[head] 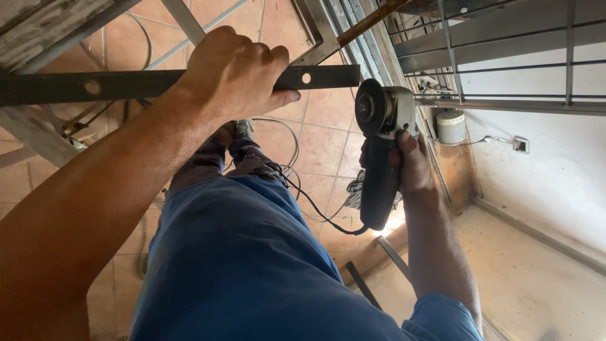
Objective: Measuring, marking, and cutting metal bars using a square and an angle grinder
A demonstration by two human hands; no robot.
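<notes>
Flat bar: held across at left. Angle grinder: right of bar's end. Tiled floor: below both.

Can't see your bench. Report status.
Left hand gripping flat dark steel bar. Right hand holding black angle grinder, disc beside bar end. Nothing between.

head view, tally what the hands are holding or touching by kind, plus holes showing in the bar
Flat steel bar, gripped by the left hand: 1
Angle grinder, gripped by the right hand: 1
Holes visible in the bar: 2
Total: 4
</notes>
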